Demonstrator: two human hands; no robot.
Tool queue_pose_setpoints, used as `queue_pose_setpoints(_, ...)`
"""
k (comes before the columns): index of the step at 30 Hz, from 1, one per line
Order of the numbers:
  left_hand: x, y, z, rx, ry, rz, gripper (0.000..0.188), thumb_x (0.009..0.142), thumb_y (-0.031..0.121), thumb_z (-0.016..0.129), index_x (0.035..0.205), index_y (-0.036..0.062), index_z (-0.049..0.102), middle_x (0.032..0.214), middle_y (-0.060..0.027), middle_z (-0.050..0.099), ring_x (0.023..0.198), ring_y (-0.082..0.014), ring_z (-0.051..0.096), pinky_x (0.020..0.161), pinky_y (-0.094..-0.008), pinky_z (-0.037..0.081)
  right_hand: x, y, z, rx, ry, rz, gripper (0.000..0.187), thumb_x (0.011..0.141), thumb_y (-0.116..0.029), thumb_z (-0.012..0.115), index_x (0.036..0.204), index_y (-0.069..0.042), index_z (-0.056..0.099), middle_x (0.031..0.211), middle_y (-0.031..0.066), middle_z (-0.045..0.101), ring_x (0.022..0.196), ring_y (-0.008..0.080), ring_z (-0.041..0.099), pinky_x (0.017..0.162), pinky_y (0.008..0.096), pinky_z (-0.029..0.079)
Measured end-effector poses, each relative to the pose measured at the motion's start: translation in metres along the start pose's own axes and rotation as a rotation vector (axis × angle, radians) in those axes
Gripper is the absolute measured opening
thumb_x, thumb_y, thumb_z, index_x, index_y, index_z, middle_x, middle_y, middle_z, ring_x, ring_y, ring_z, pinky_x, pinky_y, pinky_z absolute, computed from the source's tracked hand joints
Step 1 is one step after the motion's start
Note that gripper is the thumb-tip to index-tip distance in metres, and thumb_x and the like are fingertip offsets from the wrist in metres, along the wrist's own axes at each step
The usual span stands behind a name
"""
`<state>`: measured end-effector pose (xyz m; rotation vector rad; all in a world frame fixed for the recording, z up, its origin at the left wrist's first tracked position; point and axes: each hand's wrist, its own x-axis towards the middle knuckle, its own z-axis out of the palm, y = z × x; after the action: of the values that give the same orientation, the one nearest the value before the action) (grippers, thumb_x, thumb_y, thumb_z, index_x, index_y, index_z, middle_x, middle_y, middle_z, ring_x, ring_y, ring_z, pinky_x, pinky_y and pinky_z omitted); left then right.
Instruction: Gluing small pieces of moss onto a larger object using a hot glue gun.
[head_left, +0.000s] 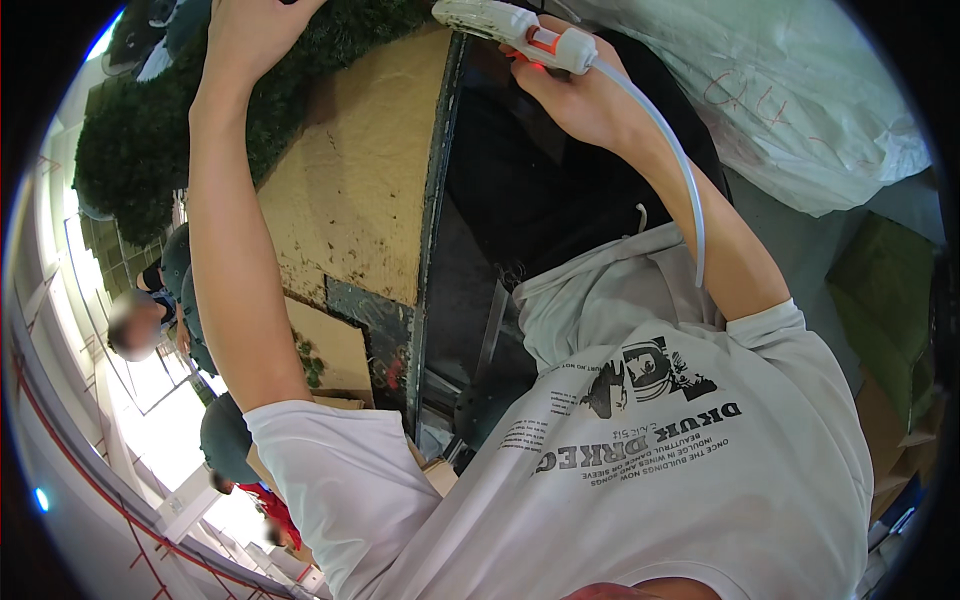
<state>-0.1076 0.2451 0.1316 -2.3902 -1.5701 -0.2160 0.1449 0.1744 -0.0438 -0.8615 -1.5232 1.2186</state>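
Note:
My right hand (580, 98) is wrapped round a white hot glue gun (535, 35) at the top centre. A long, pale, bendy glue stick (672, 140) trails from its back end along my right forearm, and an orange-red glow shows on its body. My left hand (255, 30) reaches up to the top edge, where its fingers are cut off, so what it holds cannot be seen. Dark green artificial greenery (310, 60) lies beside and beneath that hand, over a table covered with brown cardboard (370, 190).
The table's dark edge (430, 200) runs in front of me. A big whitish plastic sack (790, 90) stands at the right, with a green piece (885, 300) and cardboard boxes (895, 465) below it. Other people (140, 325) are at the far left. Rounded dark-green objects (225, 440) line the left side.

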Motion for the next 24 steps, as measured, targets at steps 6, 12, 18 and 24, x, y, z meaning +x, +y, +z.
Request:
queue_pose_setpoints(6, 0.000, -0.009, 0.008, -0.034, 0.037, 0.042, 0.057, 0.091, 0.029, 0.078, 0.140, 0.0089, 0.057, 0.159, -0.0170, 0.044, 0.150, -0.0388, 0.037, 0.123, -0.0499, 0.031, 0.016, -0.001, 0.016, -0.096, 0.056, -0.074, 0.015, 0.089, -0.011, 0.068, 0.094, -0.001, 0.057, 0.079, 0.0148, 0.052, 0.069, 0.0302, 0.055, 0.064, 0.0421, 0.045)
queue_pose_setpoints(12, -0.002, -0.010, 0.011, -0.050, 0.037, 0.036, 0.055, 0.093, 0.029, 0.077, 0.140, 0.0088, 0.057, 0.158, -0.0172, 0.044, 0.150, -0.0389, 0.037, 0.122, -0.0503, 0.032, 0.032, -0.001, 0.027, -0.247, 0.066, -0.210, 0.019, 0.090, -0.014, 0.068, 0.099, -0.001, 0.058, 0.092, 0.0227, 0.059, 0.086, 0.0458, 0.061, 0.073, 0.0485, 0.049)
queue_pose_setpoints(18, -0.001, -0.011, 0.011, -0.056, 0.042, 0.040, 0.055, 0.093, 0.029, 0.076, 0.141, 0.0088, 0.057, 0.157, -0.0177, 0.046, 0.149, -0.0395, 0.038, 0.122, -0.0507, 0.033, 0.043, -0.007, 0.036, -0.249, 0.001, -0.078, 0.022, 0.090, -0.016, 0.069, 0.099, 0.000, 0.057, 0.085, 0.0261, 0.067, 0.084, 0.0482, 0.067, 0.071, 0.0520, 0.053)
queue_pose_setpoints(24, -0.002, -0.013, 0.012, -0.038, 0.066, 0.074, 0.055, 0.093, 0.029, 0.077, 0.141, 0.0089, 0.058, 0.156, -0.0179, 0.047, 0.148, -0.0398, 0.039, 0.121, -0.0498, 0.033, 0.051, -0.011, 0.043, -0.304, 0.018, -0.099, 0.025, 0.091, -0.020, 0.069, 0.100, 0.001, 0.058, 0.084, 0.0274, 0.069, 0.083, 0.0483, 0.068, 0.071, 0.0525, 0.054)
